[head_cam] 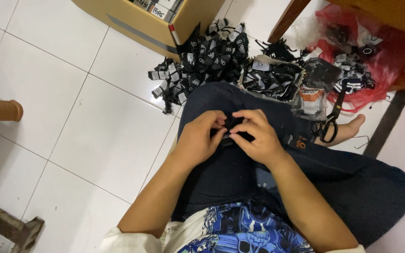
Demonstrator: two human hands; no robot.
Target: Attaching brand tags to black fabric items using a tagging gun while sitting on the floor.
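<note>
Cardboard box [137, 18]: brown, at the top edge on the white tiled floor [94, 126], open, with white tags showing inside; a grey strip runs along its side.

Heap of small black pieces [202, 61]: each with a white label, spread on the floor just beside the box and reaching down to the seated person's knee.

Shallow tray [273, 77]: pale-rimmed, right of the heap, filled with more of the same black, white-labelled pieces.

Clear plastic packet [311, 96]: lies against the tray's right side; dark contents above, an orange-and-white card below.

Red plastic bag [376, 61]: top right, under the wooden furniture leg [287, 21], open and holding black and white pieces.

Scissors [329, 122]: black handles, lying across the person's jeans near the bare foot [350, 129].

Small black piece [233, 129]: held over the lap, above the dark jeans, between both hands; mostly hidden by the fingers.

Left hand [200, 138]: forearm bare, coming up from lower left; fingers curled inward, thumb and fingertips pinching the left edge of the black piece.

Right hand [258, 136]: forearm coming up from lower right; knuckles raised, fingers bent down and pressed onto the piece's right side, thumb tucked under it. The two hands touch at the fingertips.

Wooden rail end [1, 110]: rounded, at the left edge, well apart from the hands.
</note>
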